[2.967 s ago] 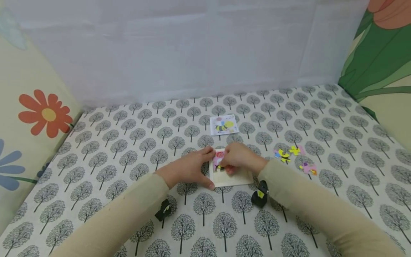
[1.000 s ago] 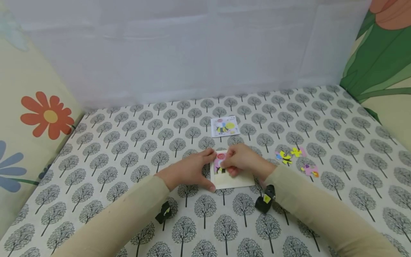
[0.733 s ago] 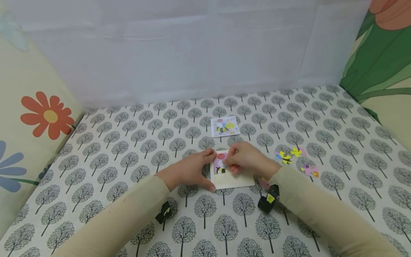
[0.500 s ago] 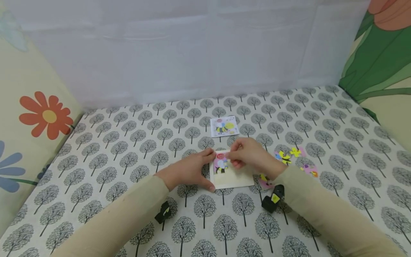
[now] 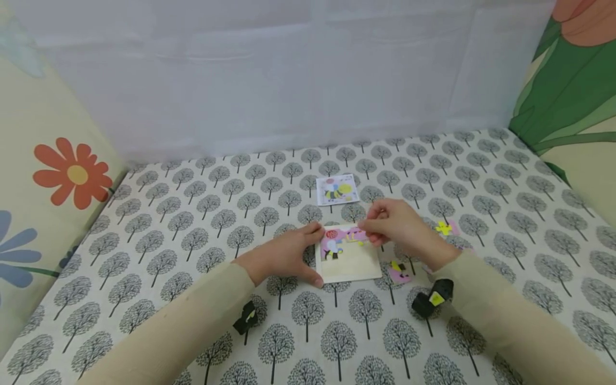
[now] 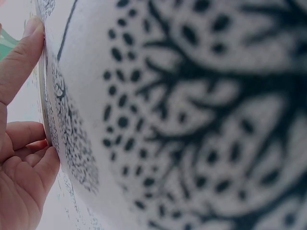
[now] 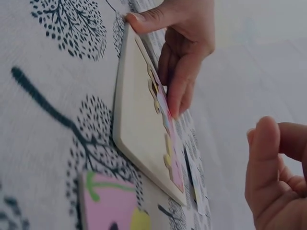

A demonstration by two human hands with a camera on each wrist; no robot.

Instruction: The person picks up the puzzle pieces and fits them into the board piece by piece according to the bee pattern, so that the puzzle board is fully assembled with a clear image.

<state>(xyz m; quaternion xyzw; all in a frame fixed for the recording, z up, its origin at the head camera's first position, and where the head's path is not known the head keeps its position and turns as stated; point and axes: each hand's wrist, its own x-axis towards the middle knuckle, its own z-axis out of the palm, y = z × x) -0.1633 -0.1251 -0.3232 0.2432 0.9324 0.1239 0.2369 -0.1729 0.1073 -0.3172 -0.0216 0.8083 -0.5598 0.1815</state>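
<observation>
A pale wooden puzzle tray (image 5: 353, 267) lies on the tablecloth, with pink bee-picture pieces (image 5: 332, 248) set in its left and far parts. My left hand (image 5: 286, 254) holds the tray's left side, thumb at the near corner and fingers at the far end; the right wrist view shows this left hand (image 7: 184, 52) too. Over the tray's far right corner hovers my right hand (image 5: 401, 230), fingers loosely curled beside a pink puzzle piece (image 5: 355, 234) in the tray. In the right wrist view this hand (image 7: 280, 182) is apart from the tray, with nothing visible in it.
Beyond the tray lies a bee picture card (image 5: 338, 189). Right of the tray are a loose pink-and-black piece (image 5: 398, 271) and a yellow-and-pink piece (image 5: 445, 228); my right forearm covers others. A white sheet (image 5: 308, 80) hangs behind the tree-print tablecloth (image 5: 192, 235).
My right hand has moved right and away from the middle of the tray, uncovering the far-row pieces and a loose piece beside the tray. The left hand keeps its hold on the tray.
</observation>
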